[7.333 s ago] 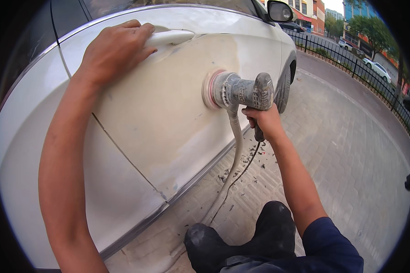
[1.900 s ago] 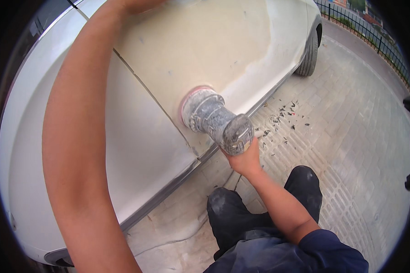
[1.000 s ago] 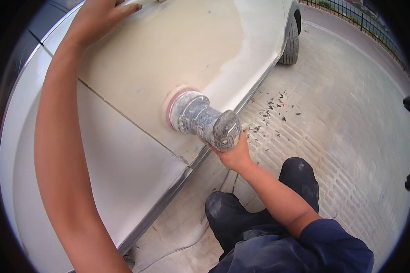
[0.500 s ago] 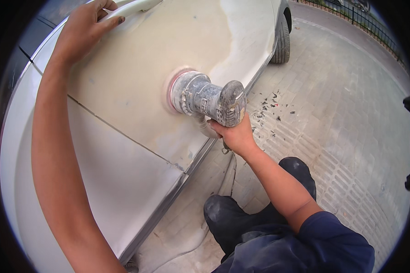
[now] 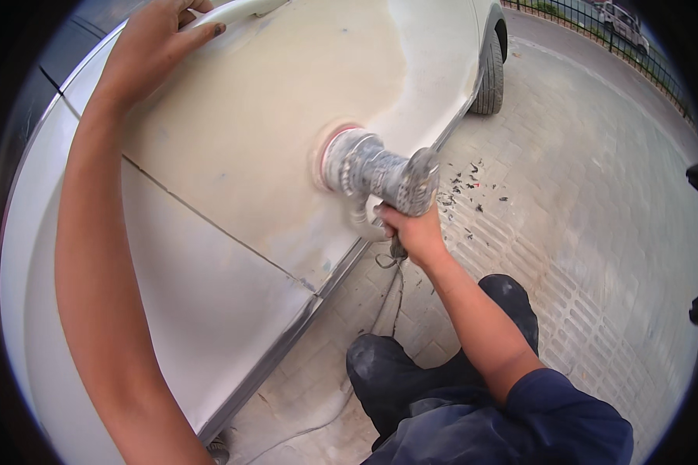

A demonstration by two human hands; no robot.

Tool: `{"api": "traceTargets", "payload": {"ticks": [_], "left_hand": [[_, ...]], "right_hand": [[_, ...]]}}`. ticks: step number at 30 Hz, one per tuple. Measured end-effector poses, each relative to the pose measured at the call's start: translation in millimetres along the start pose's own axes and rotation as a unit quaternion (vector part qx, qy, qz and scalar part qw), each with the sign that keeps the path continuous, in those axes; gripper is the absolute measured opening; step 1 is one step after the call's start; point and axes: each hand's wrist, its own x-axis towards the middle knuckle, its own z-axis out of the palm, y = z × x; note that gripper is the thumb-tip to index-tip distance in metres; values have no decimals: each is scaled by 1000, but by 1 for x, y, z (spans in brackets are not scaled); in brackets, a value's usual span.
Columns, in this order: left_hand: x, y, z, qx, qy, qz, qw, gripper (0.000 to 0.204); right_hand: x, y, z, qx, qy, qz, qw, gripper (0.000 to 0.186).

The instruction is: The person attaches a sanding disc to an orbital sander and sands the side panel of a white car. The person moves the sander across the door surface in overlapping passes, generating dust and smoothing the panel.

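Note:
My right hand (image 5: 417,232) is closed round the grip of a dusty grey power sander (image 5: 376,167). Its round pad, with a reddish edge, lies against a car door panel (image 5: 287,85), on a beige sanded patch with paler edges; the pad looks blurred. A hose and a cord hang from the sander's lower end. At the upper left, my left hand (image 5: 159,46) holds the near end of the white door handle (image 5: 240,12), thumb below it and fingers curled above. The picture's top edge cuts off part of these fingers.
A white neighbouring panel (image 5: 202,294) adjoins the door along a seam. The car's wheel (image 5: 490,77) stands at the upper right. Dark scraps (image 5: 465,186) litter the paved ground (image 5: 582,201). A cable (image 5: 318,426) runs by my knees, and a fence (image 5: 620,46) stands far right.
The sander and my right hand have shifted to the right and slightly down across the panel. My left hand stays at the handle. The whole view has moved slightly.

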Motion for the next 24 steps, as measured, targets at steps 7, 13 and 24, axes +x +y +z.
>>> {"api": "traceTargets", "payload": {"ticks": [7,13,24], "left_hand": [[9,2,-8,-39,-16,-33,999,36],[7,-8,-4,-19,-27,-14,999,36],[6,-6,-6,-51,-11,-23,998,37]], "right_hand": [[-15,-7,12,46,-13,10,999,13],[-79,-6,55,-189,-136,-200,952,42],[21,-69,-1,-32,-23,-10,999,10]]}}
